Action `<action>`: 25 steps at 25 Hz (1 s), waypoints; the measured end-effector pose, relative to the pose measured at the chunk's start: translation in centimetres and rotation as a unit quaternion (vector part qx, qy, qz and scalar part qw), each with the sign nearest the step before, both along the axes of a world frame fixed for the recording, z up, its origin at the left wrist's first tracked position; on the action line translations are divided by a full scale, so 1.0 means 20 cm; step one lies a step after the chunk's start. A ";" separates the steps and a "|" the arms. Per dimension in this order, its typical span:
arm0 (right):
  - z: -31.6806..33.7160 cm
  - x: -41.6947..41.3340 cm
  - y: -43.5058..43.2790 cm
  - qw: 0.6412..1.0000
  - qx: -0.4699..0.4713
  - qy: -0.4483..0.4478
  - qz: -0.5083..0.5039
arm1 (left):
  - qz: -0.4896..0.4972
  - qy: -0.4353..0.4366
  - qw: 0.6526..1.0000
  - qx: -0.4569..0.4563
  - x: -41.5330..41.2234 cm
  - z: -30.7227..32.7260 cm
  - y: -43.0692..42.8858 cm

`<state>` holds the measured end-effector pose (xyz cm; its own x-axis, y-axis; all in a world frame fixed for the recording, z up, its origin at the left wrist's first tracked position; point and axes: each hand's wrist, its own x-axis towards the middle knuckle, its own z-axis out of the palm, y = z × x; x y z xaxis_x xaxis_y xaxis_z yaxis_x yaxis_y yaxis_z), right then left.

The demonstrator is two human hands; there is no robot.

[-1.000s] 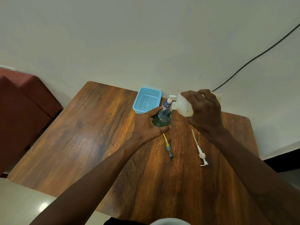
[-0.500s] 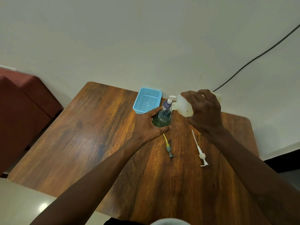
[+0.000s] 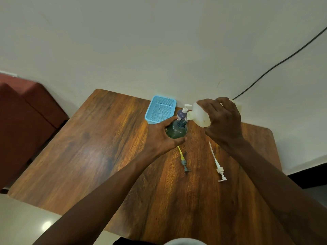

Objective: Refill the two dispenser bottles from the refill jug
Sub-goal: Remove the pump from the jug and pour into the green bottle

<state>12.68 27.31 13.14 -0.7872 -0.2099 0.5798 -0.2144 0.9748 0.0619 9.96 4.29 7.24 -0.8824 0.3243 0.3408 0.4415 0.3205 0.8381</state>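
Note:
A round dark green dispenser bottle (image 3: pixel 177 130) stands open on the wooden table (image 3: pixel 99 149), and my left hand (image 3: pixel 161 137) wraps around its left side. My right hand (image 3: pixel 222 121) holds the whitish refill jug (image 3: pixel 199 115) tilted, its spout just above the green bottle's neck. Behind stands a small purple bottle (image 3: pixel 181 113) with its white pump on. Two loose pumps lie on the table: a grey one with a yellow tube (image 3: pixel 184 160) and a white one (image 3: pixel 218 167).
A light blue mesh basket (image 3: pixel 160 109) sits at the table's far edge, left of the bottles. A black cable (image 3: pixel 276 66) runs along the wall at right. A dark red seat (image 3: pixel 23 117) stands left of the table.

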 end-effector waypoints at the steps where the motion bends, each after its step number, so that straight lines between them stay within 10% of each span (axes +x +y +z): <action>1: 0.00 0.00 0.00 1.000 -0.001 0.000 0.000 | 0.000 -0.001 1.000 -0.005 0.00 0.00 0.00; 25: 0.01 0.00 0.01 1.000 0.009 0.005 0.001 | 0.009 -0.020 1.000 -0.017 -0.01 -0.03 0.00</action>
